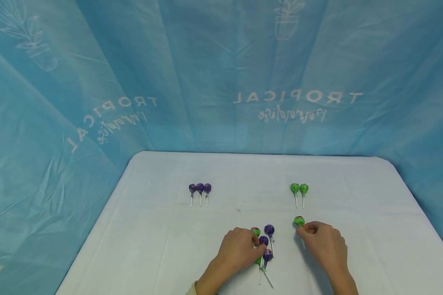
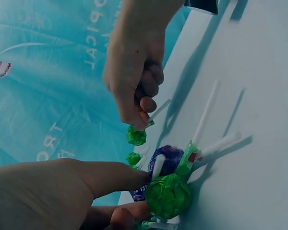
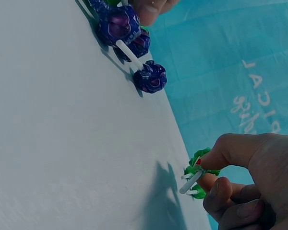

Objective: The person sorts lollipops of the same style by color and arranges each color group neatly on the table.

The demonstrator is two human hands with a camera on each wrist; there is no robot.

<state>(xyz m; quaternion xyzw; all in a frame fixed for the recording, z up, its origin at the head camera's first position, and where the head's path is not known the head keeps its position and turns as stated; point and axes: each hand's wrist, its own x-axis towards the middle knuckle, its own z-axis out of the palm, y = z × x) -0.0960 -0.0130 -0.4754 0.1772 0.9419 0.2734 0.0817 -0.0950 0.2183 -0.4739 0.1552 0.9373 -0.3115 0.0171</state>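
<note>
In the head view my right hand (image 1: 326, 243) pinches a green lollipop (image 1: 299, 221) by its stick, just below the wrapped head. The right wrist view shows its white stick (image 3: 191, 183) poking out past the thumb. My left hand (image 1: 241, 248) is at a loose pile of lollipops, thumb and forefinger around a purple lollipop (image 1: 263, 240). Another green lollipop (image 2: 168, 195) partly hides that grip in the left wrist view. Also in the pile are a purple lollipop (image 1: 269, 230) at the far side and another purple lollipop (image 1: 267, 255) nearer me.
Three purple lollipops (image 1: 200, 187) stand in a row at the back left of the white table (image 1: 140, 229), sticks towards me. Two green lollipops (image 1: 299, 188) lie side by side at the back right. A blue printed curtain (image 1: 206, 82) hangs behind the table.
</note>
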